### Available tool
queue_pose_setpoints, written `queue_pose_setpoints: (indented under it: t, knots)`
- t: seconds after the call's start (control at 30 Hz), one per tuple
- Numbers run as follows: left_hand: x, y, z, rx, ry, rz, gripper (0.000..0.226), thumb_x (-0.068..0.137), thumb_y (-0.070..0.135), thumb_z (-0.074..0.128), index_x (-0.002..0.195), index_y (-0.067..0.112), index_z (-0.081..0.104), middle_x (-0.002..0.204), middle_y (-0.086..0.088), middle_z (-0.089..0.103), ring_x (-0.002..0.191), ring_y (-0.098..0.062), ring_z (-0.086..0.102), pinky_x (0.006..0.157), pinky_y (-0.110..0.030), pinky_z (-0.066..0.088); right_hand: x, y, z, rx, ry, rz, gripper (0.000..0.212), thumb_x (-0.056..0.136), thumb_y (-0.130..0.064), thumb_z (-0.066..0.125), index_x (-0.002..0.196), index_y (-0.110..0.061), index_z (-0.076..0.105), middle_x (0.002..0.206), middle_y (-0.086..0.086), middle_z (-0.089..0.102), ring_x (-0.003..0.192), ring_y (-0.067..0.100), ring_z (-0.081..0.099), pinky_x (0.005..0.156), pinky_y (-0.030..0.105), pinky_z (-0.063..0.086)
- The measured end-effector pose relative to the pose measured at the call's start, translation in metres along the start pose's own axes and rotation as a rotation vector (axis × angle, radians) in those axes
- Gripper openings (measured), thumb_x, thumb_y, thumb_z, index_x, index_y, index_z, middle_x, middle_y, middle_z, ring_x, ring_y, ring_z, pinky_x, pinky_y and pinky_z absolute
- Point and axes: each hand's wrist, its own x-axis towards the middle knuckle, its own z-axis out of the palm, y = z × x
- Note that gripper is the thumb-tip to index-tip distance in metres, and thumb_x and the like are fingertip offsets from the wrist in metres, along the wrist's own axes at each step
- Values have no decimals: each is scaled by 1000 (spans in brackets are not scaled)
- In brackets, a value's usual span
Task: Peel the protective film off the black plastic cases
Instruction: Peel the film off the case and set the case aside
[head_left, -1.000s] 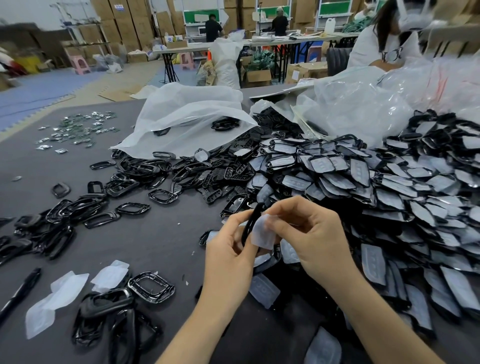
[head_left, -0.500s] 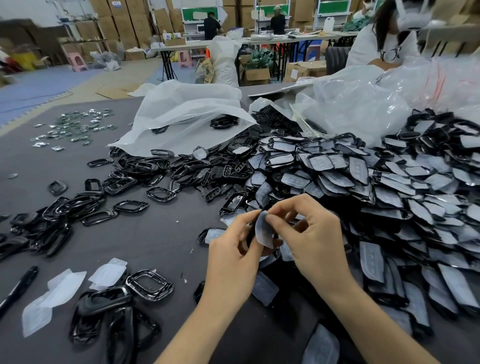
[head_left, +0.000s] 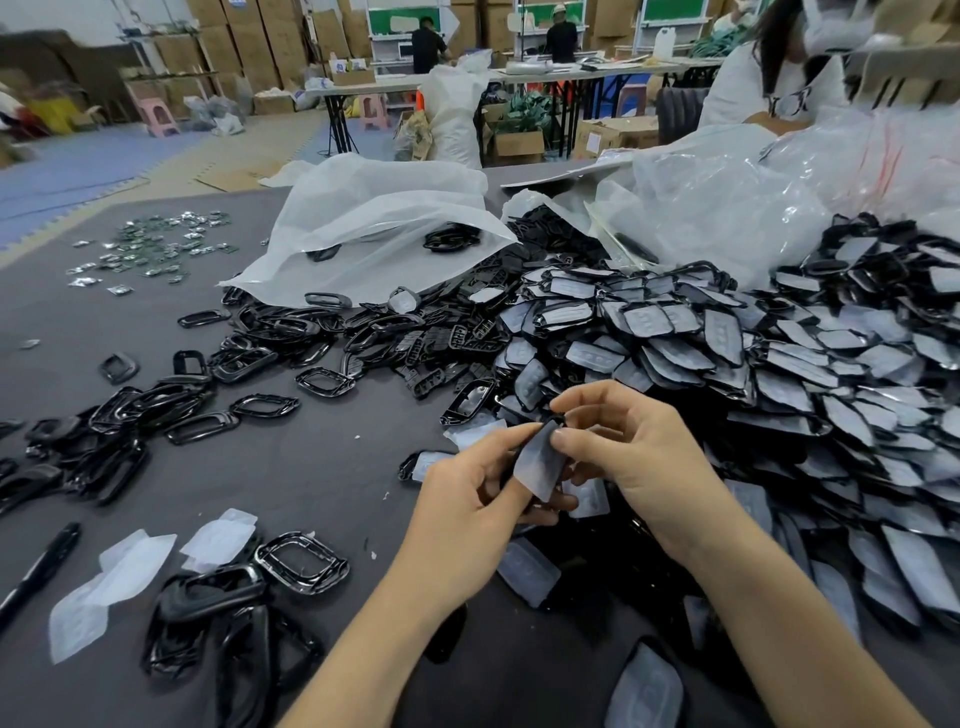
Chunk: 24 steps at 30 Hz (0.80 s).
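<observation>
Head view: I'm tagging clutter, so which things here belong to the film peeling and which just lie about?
Job: left hand, right hand, film between them, heap of filmed cases, peeled cases, peeled films.
Lying about: pen, white bags, small metal parts.

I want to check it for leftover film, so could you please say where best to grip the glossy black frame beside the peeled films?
Come from above at the glossy black frame and pinch its right-hand rail, one finger through the open centre. It lies flat on the table with that side free; its left end is crowded by another black case.
</observation>
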Motion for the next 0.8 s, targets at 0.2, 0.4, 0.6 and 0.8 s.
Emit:
queue_pose_setpoints:
  t: [0.2, 0.4, 0.6, 0.8]
  knots:
    - [1, 0, -5, -138, -85, -104, 46, 83, 3, 42, 120, 21, 63, 108, -6, 74, 92, -28, 72, 73, -24, 57, 1, 0, -1, -9, 26, -49, 23, 83, 5, 66, 77, -17, 69, 69, -2, 67, 59, 10, 58, 54, 17, 47]
    - [2, 2, 1, -115, 30, -94, 24, 92, 27, 50, 105, 28, 71, 98, -2, 76, 80, -25, 74, 66, -22, 57, 0, 0, 0, -13, -5, -59, 22, 83, 5, 66, 77, -16, 67, 69, -3, 66, 61, 11, 58, 57, 16, 47]
    - [2, -1, -1, -53, 31, -105, 28, 100, 8, 44, 105, 22, 68, 88, 0, 76, 74, -21, 74, 63, -20, 57, -1, 2, 0, -34, -25, -85, 15, 84, -8, 69, 74, -18, 67, 69, -3, 65, 66, 13, 59, 61, 20, 48]
    - [0, -1, -2, -11, 27, -113, 27, 101, 6, 44, 108, 17, 66, 89, -2, 76, 75, -22, 74, 64, -20, 56, 1, 3, 2, -165, -1, -131, 11, 84, -7, 69, 77, -14, 65, 66, -3, 63, 63, 10, 56, 63, 23, 48]
